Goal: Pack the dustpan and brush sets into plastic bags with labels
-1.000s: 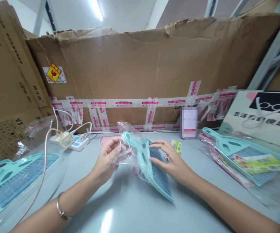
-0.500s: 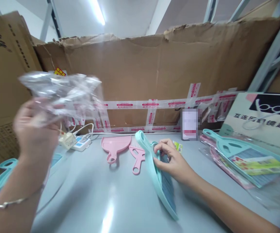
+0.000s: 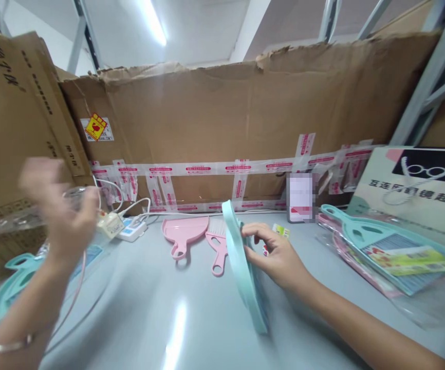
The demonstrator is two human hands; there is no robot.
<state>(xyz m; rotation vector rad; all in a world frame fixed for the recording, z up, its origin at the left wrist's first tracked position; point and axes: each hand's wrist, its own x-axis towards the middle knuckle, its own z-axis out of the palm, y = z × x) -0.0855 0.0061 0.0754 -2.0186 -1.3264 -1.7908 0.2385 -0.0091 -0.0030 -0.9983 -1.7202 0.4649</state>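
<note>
My right hand (image 3: 274,252) grips a turquoise dustpan (image 3: 241,270), held up nearly edge-on over the table, its handle end at the top. Whether a brush is nested inside cannot be seen from this side. My left hand (image 3: 58,205) is raised at the left, blurred by motion, with thumb and fingers apart. Behind it, a clear plastic bag (image 3: 18,222) hangs in the air, blurred and apart from the fingers. Between the hands, a pink dustpan (image 3: 186,231) and a small pink brush (image 3: 219,249) lie on the table.
Packaged turquoise and pink dustpan sets (image 3: 395,246) lie at the right, before a printed board (image 3: 419,180). Another turquoise dustpan (image 3: 16,280) lies at the left, near a power strip (image 3: 132,228). A phone (image 3: 301,198) leans on the cardboard wall (image 3: 207,113) at the back.
My left hand has opened and let go of the plastic bag, which has dropped to the left. In my right hand the turquoise dustpan has turned more edge-on.
</note>
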